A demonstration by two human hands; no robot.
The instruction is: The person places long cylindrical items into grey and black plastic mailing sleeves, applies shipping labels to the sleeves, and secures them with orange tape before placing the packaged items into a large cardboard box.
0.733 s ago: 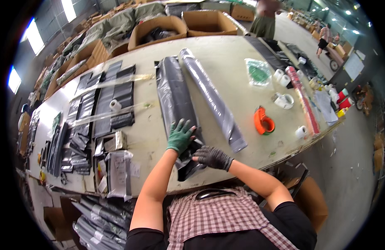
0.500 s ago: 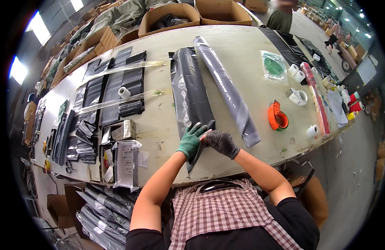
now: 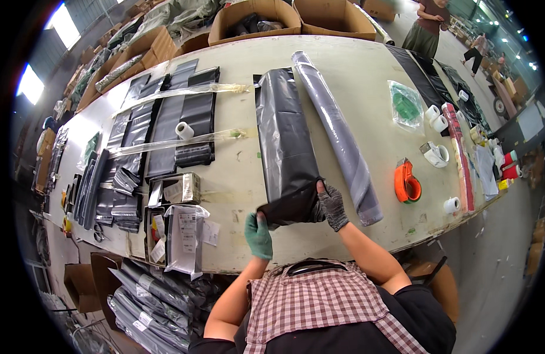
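A long black plastic bag [image 3: 284,135] lies on the table, running away from me. My left hand [image 3: 258,237], in a green glove, is closed on the near left corner of the bag, thumb on top. The near right corner is pinched by my right hand [image 3: 332,206], which wears a dark grey glove. Between them the bag's near end is raised a little and creased. Just right of the bag lies a long grey roll [image 3: 337,135] in clear plastic film, apart from my right hand.
An orange tape dispenser [image 3: 408,182], white tape rolls [image 3: 452,205] and a bag with green contents [image 3: 406,106] lie to the right. Flat black bags [image 3: 193,112] are at left, beside open boxes [image 3: 184,239]. Cartons [image 3: 255,19] line the far edge. A person [image 3: 429,26] stands beyond.
My hands, together at the bag's near end before, have moved apart to its two corners. The pointed flap that hung toward me is now spread and lifted. The view has shifted slightly.
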